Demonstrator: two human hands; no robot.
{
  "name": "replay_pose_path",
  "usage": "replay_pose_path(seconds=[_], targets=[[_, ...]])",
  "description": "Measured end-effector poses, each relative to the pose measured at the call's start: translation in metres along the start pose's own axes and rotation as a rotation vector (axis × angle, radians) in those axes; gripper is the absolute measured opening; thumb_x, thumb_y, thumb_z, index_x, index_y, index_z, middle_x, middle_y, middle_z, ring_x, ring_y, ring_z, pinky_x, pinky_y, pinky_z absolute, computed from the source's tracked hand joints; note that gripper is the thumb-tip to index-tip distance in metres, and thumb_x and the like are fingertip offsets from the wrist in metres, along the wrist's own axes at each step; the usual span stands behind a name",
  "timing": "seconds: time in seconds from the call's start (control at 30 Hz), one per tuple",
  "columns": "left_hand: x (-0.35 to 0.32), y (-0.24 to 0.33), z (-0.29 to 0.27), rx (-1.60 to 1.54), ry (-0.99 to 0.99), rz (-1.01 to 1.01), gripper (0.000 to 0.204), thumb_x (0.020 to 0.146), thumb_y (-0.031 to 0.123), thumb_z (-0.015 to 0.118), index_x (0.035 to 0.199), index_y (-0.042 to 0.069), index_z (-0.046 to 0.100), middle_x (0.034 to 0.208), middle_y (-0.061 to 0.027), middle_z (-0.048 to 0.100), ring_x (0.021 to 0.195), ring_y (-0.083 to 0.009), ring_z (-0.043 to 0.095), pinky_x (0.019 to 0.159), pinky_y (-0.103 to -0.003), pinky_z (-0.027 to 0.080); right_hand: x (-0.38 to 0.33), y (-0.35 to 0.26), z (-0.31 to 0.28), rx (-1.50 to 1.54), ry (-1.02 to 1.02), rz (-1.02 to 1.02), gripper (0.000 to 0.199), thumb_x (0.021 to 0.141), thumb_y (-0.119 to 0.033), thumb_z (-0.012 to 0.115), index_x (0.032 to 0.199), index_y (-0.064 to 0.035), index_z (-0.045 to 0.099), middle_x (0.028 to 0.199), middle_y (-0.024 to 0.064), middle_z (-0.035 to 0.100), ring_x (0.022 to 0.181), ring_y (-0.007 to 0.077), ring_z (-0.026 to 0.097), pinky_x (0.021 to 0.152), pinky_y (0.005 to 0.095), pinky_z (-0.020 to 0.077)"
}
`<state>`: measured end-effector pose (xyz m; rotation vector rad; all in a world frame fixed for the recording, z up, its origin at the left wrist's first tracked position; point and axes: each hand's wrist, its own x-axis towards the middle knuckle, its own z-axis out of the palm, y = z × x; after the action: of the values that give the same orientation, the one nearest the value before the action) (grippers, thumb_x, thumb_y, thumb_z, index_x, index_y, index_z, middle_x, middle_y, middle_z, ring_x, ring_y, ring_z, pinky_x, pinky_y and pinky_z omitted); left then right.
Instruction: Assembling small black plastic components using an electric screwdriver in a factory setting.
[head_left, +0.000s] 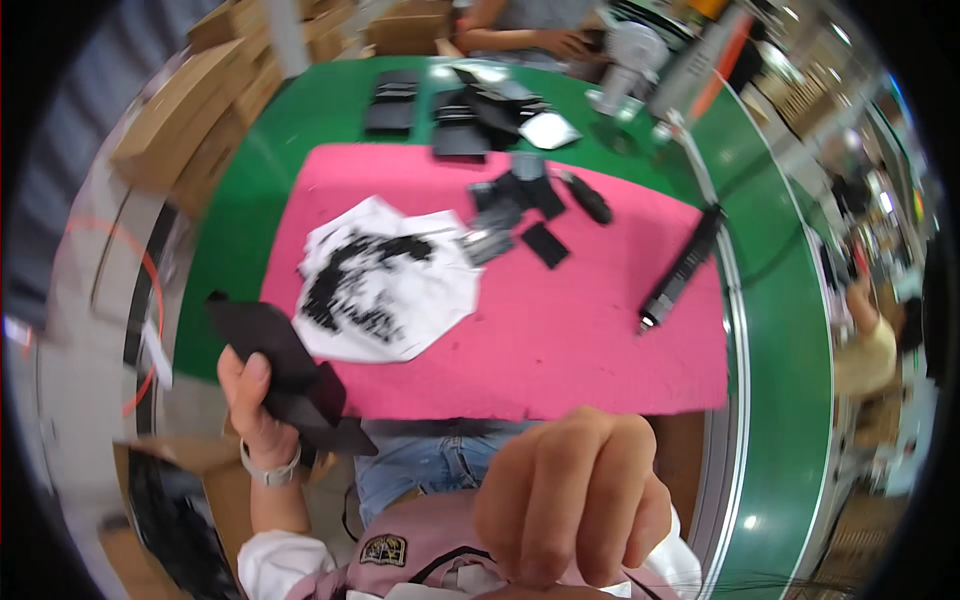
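Observation:
Left of the pink mat [590, 350], my left hand [258, 405] grips a folded black sheet, like a thin card sleeve or flattened box [262, 335], by its lower left edge. My right hand [575, 490] is raised large in front at the lower middle, with its fingers curled in. Whatever those fingers may hold is hidden. Many small black pieces [325, 290] lie scattered on crumpled white sheeting [440, 300] on the mat, near the left hand. Beyond them is a loose group of small dark flat pieces and clear bags [510, 205].
A black pen-shaped power screwdriver [682, 268] lies at the mat's right. Another short black tool [587, 197] is farther back. Black boxes [392, 100] and packets stand on the green table [235, 230]. A white fan [635, 55], cartons [185, 120] and another person's hand [565, 42] are beyond.

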<state>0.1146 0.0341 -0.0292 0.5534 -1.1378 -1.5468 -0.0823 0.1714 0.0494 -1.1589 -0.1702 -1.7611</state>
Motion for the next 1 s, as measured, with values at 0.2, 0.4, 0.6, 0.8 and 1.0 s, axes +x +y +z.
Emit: replay_pose_path(seconds=[0.2, 0.4, 0.6, 0.8, 1.0], targets=[[-0.047, 0.011, -0.043, 0.027, 0.137, -0.129, 0.046, 0.076, 0.032, 0.061, 0.105, -0.002, 0.051, 0.083, -0.0107, 0.058, 0.074, -0.0215, 0.062, 0.066, -0.034, 0.053, 0.000, 0.079, 0.011, 0.302, -0.167, 0.178, 0.036, 0.093, -0.034, 0.051, 0.107, -0.0002, 0.055, 0.098, 0.0238, 0.058, 0.083, 0.0331, 0.056, 0.074, 0.0411, 0.0511], [-0.084, -0.003, -0.082, -0.227, 0.213, -0.107, 0.034, 0.084, 0.016, 0.059, 0.111, -0.005, 0.056, 0.099, -0.0088, 0.063, 0.089, -0.0145, 0.061, 0.079, -0.026, 0.049, -0.015, 0.106, 0.050, 0.546, -0.016, 0.537, 0.038, 0.094, -0.037, 0.049, 0.107, -0.0013, 0.048, 0.098, 0.0266, 0.058, 0.083, 0.0379, 0.060, 0.074, 0.0468, 0.0516], [-0.130, -0.010, -0.168, -0.291, 0.848, -0.226, 0.026, 0.084, 0.030, 0.060, 0.095, 0.006, 0.063, 0.085, -0.0048, 0.065, 0.074, -0.0182, 0.062, 0.068, -0.033, 0.052, -0.019, 0.125, 0.061, 0.664, -0.029, 0.534, 0.045, 0.095, -0.038, 0.048, 0.116, 0.0013, 0.042, 0.104, 0.0323, 0.056, 0.088, 0.0410, 0.061, 0.078, 0.0500, 0.0496], [-0.193, -0.004, -0.390, 0.076, 1.440, 0.225, 0.031, 0.079, 0.030, 0.067, 0.093, 0.002, 0.064, 0.091, -0.0073, 0.063, 0.083, -0.0190, 0.059, 0.074, -0.032, 0.049, -0.023, 0.137, 0.043, 0.843, -0.185, 0.551, 0.053, 0.095, -0.040, 0.047, 0.127, -0.0006, 0.032, 0.108, 0.0386, 0.052, 0.095, 0.0465, 0.058, 0.082, 0.0555, 0.0455], [-0.271, 0.042, -0.516, 0.297, 1.697, 0.130, 0.043, 0.085, 0.039, 0.061, 0.096, -0.002, 0.058, 0.084, -0.0087, 0.060, 0.075, -0.0217, 0.060, 0.066, -0.039, 0.048, -0.015, 0.142, 0.067, 0.739, -0.160, 0.632, 0.058, 0.093, -0.044, 0.050, 0.128, -0.0018, 0.032, 0.105, 0.0374, 0.054, 0.095, 0.0461, 0.058, 0.082, 0.0537, 0.0457]])
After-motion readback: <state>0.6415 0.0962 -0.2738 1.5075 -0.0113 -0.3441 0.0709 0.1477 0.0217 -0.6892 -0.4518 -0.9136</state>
